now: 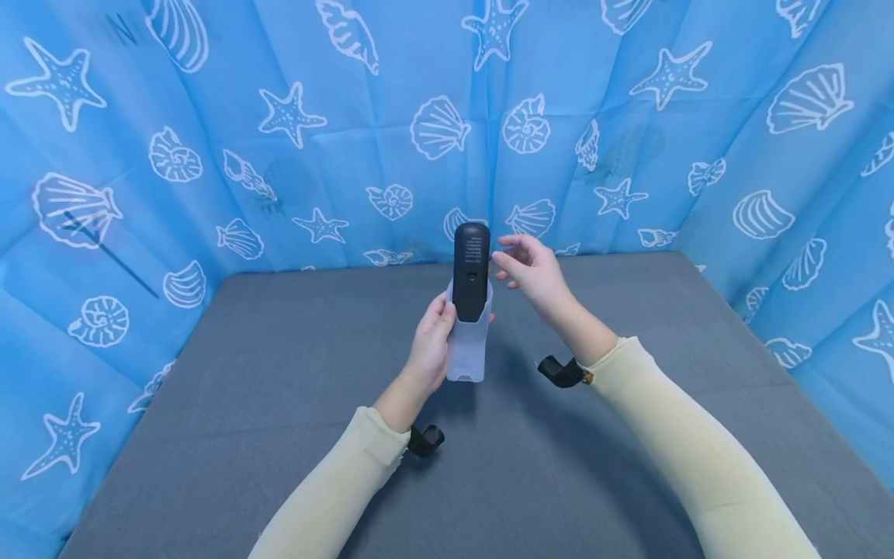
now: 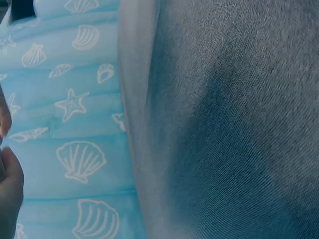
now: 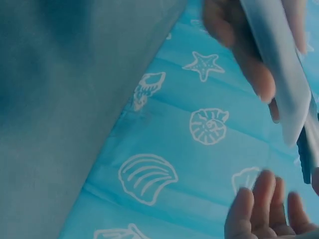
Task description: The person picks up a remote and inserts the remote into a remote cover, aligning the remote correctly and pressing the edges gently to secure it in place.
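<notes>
A black remote control (image 1: 472, 264), its back with printed text and a small latch facing the camera, stands upright in a pale translucent holder (image 1: 466, 349). The remote's upper part rises out of the holder. My left hand (image 1: 431, 341) grips the holder from the left, thumb along its front edge; fingers wrap behind it in the right wrist view, where the pale holder (image 3: 281, 64) slants down. My right hand (image 1: 534, 276) is beside the remote's upper right edge, fingers loosely bent, fingertips close to it. In the right wrist view, the right hand's fingers (image 3: 264, 209) are spread below the remote's end.
A grey cloth-covered table (image 1: 279, 388) lies beneath both hands. Blue curtains (image 1: 391, 93) with white shells and starfish stand behind the table and along both sides. Black wrist cameras (image 1: 561, 373) hang under both cream sleeves.
</notes>
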`<state>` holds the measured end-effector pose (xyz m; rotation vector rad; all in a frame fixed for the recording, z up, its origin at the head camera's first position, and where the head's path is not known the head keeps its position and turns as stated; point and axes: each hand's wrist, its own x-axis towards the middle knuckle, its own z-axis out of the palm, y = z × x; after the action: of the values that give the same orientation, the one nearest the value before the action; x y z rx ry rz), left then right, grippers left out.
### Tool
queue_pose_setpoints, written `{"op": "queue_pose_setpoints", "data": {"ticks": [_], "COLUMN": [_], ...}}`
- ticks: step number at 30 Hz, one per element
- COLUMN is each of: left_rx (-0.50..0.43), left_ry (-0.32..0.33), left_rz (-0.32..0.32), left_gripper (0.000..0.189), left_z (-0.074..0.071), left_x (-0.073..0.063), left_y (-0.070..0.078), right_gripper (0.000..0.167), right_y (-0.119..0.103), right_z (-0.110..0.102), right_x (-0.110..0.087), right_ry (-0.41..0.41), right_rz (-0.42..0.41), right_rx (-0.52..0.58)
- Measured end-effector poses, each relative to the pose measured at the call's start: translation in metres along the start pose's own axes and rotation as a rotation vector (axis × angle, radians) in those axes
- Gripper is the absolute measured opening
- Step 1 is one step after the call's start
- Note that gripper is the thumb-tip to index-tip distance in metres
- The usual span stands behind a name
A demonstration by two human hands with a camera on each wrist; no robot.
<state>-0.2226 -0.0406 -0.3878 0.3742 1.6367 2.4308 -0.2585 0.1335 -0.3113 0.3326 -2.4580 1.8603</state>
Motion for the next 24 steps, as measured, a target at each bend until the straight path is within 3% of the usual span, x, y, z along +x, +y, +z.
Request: {"op": "queue_pose_setpoints", "data": {"ticks": [4,9,17,24], "left_rx": [0.073,0.099,0.117,0.067], "left_ry": [0.084,0.142,0.141,0.099], "left_rz": [0.043,0.046,0.030,0.026], "left_gripper": [0.044,0.044,0.045,0.041], "left_z": [0.000,-0.001,-0.003,-0.009], "left_x": [0.000,0.000,-0.001,0.001], "left_y": [0.002,0.003,0.003,0.001], "right_gripper": [0.023,0.019,0.013,0.015], "right_y": [0.002,0.002,0.008,0.011], "right_z": [0.004,0.012,0.018,0.021], "right_x": [-0.015,-0.024,-0.023,-0.022], "right_ry": [-0.015,-0.118,-0.154,-0.086], "right_rz": [-0.030,-0.006,-0.005,0.018], "right_rx": [-0.201,-0.332,-0.322,-0.253]}}
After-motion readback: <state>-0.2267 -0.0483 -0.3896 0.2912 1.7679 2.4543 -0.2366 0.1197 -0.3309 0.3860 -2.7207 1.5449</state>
